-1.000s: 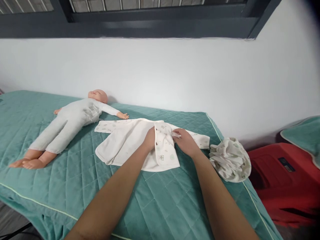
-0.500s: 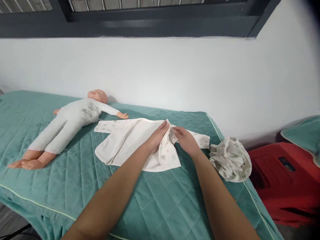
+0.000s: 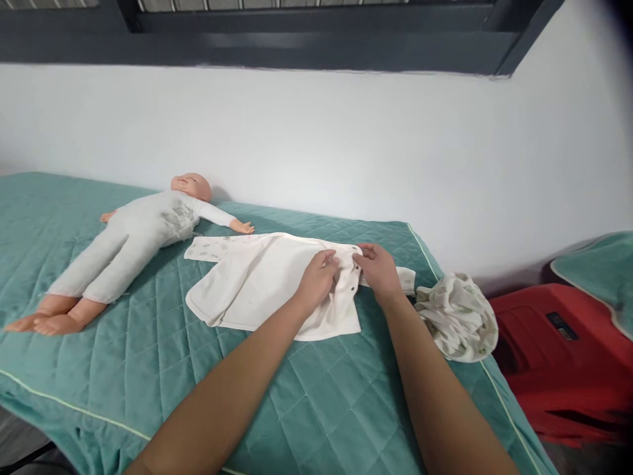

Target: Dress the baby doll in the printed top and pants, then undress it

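On the green quilted cover [image 3: 297,402], we saw the small white shirt [image 3: 271,280] lying; our left hand [image 3: 316,280] curled upon it, its grip unclear, while our right hand [image 3: 378,269] pinched its snapped edge. Beside was the crumpled cloth [image 3: 459,320]; farther left lay the doll [image 3: 141,224].

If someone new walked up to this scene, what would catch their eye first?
Probably the doll, lying on its back at the left of the green quilted cover, bare feet toward the near left. Next, the small white jacket spread at the centre, with the left hand and right hand at its right front edge. The bright red object stands out at the far right.
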Action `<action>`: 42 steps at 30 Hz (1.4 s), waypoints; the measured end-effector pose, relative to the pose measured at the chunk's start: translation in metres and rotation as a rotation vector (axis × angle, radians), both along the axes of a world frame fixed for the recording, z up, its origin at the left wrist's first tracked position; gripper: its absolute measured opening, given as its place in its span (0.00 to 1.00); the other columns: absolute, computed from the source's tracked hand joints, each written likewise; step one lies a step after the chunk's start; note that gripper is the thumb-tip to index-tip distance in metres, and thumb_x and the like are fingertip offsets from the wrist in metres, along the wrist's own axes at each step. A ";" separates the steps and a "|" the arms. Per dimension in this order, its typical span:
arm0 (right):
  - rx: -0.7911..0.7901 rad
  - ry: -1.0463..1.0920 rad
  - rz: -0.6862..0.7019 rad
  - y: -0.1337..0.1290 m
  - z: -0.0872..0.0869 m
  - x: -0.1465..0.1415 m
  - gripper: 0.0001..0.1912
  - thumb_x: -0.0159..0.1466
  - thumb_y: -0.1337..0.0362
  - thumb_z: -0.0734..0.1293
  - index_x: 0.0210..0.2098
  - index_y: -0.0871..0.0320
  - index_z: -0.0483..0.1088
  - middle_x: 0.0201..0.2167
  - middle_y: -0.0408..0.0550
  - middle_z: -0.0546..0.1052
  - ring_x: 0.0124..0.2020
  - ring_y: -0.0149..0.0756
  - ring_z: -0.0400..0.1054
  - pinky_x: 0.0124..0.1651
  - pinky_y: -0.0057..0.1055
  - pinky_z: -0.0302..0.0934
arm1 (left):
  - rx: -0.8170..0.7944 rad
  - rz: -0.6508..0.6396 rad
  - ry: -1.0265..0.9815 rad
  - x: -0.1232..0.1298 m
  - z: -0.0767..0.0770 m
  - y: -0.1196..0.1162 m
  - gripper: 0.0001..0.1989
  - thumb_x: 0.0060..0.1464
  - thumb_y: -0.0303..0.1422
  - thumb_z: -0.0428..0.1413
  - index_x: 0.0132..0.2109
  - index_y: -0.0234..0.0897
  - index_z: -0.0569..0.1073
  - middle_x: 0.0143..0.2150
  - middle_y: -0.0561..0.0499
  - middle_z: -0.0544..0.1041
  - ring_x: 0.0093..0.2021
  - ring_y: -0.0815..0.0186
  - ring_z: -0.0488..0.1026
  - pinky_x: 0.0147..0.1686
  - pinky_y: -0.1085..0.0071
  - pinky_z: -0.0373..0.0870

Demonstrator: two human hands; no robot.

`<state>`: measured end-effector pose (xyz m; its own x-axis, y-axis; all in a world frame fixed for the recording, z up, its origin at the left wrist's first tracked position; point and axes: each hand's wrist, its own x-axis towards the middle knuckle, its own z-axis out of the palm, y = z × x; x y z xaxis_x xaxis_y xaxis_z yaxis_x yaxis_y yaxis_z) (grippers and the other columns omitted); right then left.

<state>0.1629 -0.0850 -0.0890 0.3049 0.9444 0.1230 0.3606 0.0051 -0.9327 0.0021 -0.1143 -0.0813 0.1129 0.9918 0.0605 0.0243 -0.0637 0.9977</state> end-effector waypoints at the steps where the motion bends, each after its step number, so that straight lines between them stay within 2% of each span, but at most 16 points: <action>1: -0.007 -0.056 -0.028 0.003 0.000 0.003 0.19 0.53 0.61 0.69 0.45 0.60 0.72 0.36 0.49 0.79 0.36 0.39 0.73 0.41 0.36 0.68 | 0.031 0.022 0.055 -0.002 -0.002 -0.003 0.14 0.60 0.35 0.52 0.51 0.37 0.72 0.56 0.43 0.74 0.57 0.60 0.70 0.60 0.61 0.62; 4: -0.054 -0.200 -0.052 0.003 -0.001 0.007 0.22 0.56 0.62 0.68 0.49 0.61 0.70 0.44 0.54 0.78 0.42 0.41 0.73 0.48 0.38 0.66 | 0.151 0.042 0.214 -0.008 -0.009 -0.020 0.11 0.60 0.34 0.53 0.49 0.37 0.71 0.51 0.45 0.73 0.49 0.63 0.72 0.52 0.65 0.68; 7: -0.094 -0.314 -0.037 -0.004 0.002 0.003 0.25 0.59 0.62 0.67 0.55 0.63 0.67 0.51 0.58 0.76 0.46 0.42 0.73 0.53 0.39 0.64 | 0.255 -0.011 0.383 -0.017 -0.011 -0.046 0.09 0.60 0.36 0.53 0.46 0.38 0.70 0.46 0.48 0.72 0.43 0.64 0.71 0.46 0.65 0.70; 10: -0.105 -0.379 -0.029 -0.011 0.005 0.002 0.26 0.60 0.62 0.67 0.56 0.64 0.66 0.52 0.58 0.75 0.48 0.43 0.72 0.55 0.40 0.62 | 0.408 -0.098 0.618 -0.023 -0.004 -0.075 0.11 0.60 0.38 0.55 0.47 0.39 0.70 0.45 0.48 0.72 0.47 0.61 0.68 0.49 0.62 0.69; 13: -0.123 -0.376 -0.033 -0.014 0.006 0.006 0.26 0.61 0.59 0.66 0.57 0.63 0.66 0.49 0.56 0.77 0.50 0.45 0.71 0.55 0.40 0.62 | 0.551 -0.172 0.848 -0.023 0.004 -0.095 0.17 0.58 0.42 0.58 0.51 0.39 0.69 0.50 0.48 0.71 0.51 0.57 0.66 0.51 0.58 0.67; 16: -0.159 -0.318 -0.017 -0.015 0.006 0.011 0.27 0.61 0.57 0.66 0.57 0.63 0.65 0.45 0.55 0.79 0.45 0.44 0.73 0.49 0.37 0.65 | 0.602 -0.178 1.023 -0.017 0.007 -0.101 0.21 0.56 0.43 0.59 0.54 0.39 0.68 0.53 0.46 0.69 0.52 0.55 0.65 0.50 0.57 0.67; 22: -0.209 -0.317 0.041 -0.018 0.011 0.007 0.29 0.60 0.56 0.67 0.58 0.63 0.65 0.44 0.56 0.79 0.42 0.43 0.74 0.44 0.34 0.65 | 0.698 -0.161 1.266 -0.005 0.009 -0.098 0.07 0.62 0.32 0.50 0.46 0.38 0.70 0.49 0.45 0.70 0.48 0.56 0.66 0.44 0.58 0.67; 25: -0.205 -0.345 0.045 -0.019 0.012 0.005 0.27 0.60 0.58 0.67 0.56 0.63 0.65 0.44 0.56 0.79 0.41 0.42 0.74 0.44 0.33 0.64 | 0.745 -0.181 1.316 -0.001 0.008 -0.099 0.07 0.61 0.28 0.50 0.44 0.37 0.70 0.49 0.44 0.70 0.48 0.56 0.65 0.43 0.59 0.67; 32: -0.201 -0.382 0.025 -0.016 0.008 0.005 0.24 0.59 0.58 0.67 0.53 0.61 0.67 0.43 0.54 0.79 0.40 0.40 0.74 0.42 0.32 0.63 | 0.677 -0.194 1.284 0.002 0.004 -0.097 0.15 0.56 0.22 0.51 0.49 0.37 0.68 0.49 0.44 0.69 0.47 0.56 0.66 0.43 0.60 0.67; 37: -0.177 -0.412 0.020 -0.014 0.005 0.004 0.21 0.59 0.60 0.68 0.50 0.59 0.69 0.40 0.51 0.79 0.38 0.40 0.74 0.41 0.32 0.63 | 0.742 -0.162 1.257 0.001 0.007 -0.096 0.07 0.60 0.26 0.48 0.42 0.36 0.70 0.44 0.44 0.71 0.45 0.54 0.66 0.44 0.56 0.67; 42: -0.179 -0.366 0.049 -0.014 0.006 0.008 0.21 0.59 0.61 0.67 0.51 0.61 0.69 0.39 0.52 0.80 0.37 0.40 0.74 0.40 0.32 0.63 | 0.791 -0.181 1.096 -0.003 0.007 -0.100 0.09 0.64 0.29 0.46 0.45 0.38 0.70 0.44 0.46 0.72 0.44 0.58 0.67 0.41 0.61 0.69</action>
<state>0.1711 -0.0990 -0.0835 0.2259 0.9730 0.0472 0.6725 -0.1207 -0.7302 -0.0005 -0.2140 -0.0746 0.5934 0.7005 0.3965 0.7032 -0.6909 0.1681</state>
